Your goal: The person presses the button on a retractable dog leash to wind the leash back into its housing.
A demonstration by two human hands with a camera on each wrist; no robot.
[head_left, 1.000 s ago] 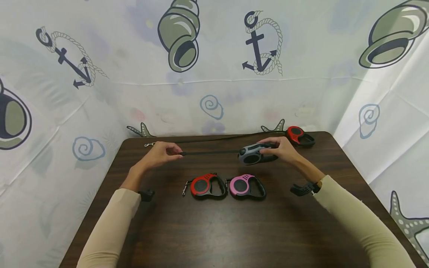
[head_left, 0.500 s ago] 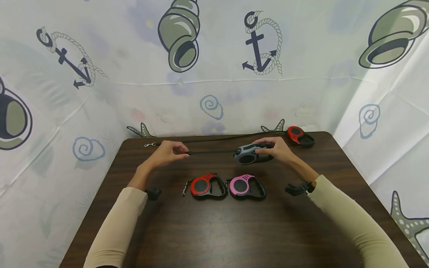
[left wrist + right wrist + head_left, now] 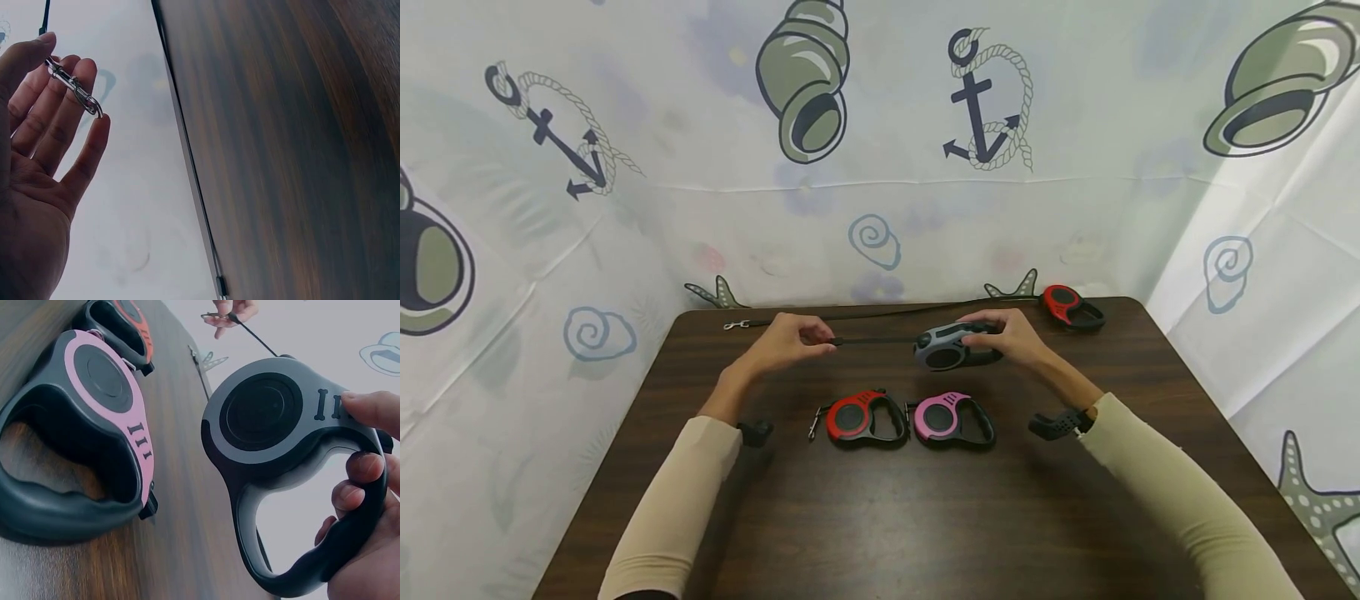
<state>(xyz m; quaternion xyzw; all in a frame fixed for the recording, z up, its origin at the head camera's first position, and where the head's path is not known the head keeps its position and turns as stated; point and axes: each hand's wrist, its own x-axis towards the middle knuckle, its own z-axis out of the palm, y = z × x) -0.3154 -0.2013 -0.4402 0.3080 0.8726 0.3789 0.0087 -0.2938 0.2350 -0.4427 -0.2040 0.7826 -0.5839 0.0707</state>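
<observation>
My right hand (image 3: pixel 1011 335) grips the black handle of a grey retractable dog leash (image 3: pixel 262 415), its fingers curled through the loop and the thumb on the casing. A short black strap (image 3: pixel 876 340) runs taut from the casing to my left hand (image 3: pixel 793 342). In the left wrist view, that hand pinches the strap's end at the metal snap hook (image 3: pixel 75 87) between thumb and fingers. Both hands are raised over the table's far half. On the table nearer to me lie a red leash (image 3: pixel 850 415) and a pink leash (image 3: pixel 938 415), side by side.
Another red leash (image 3: pixel 1062 304) lies at the back right corner of the dark wooden table (image 3: pixel 880 517). Its strap stretches along the back edge to a snap hook (image 3: pixel 736 325) at the left. A patterned white cloth (image 3: pixel 880 108) hangs behind the table.
Left hand has moved right with the hook, and the right hand has shifted slightly left with the grey leash. The strap between them is shorter. The leashes on the table stayed put.
</observation>
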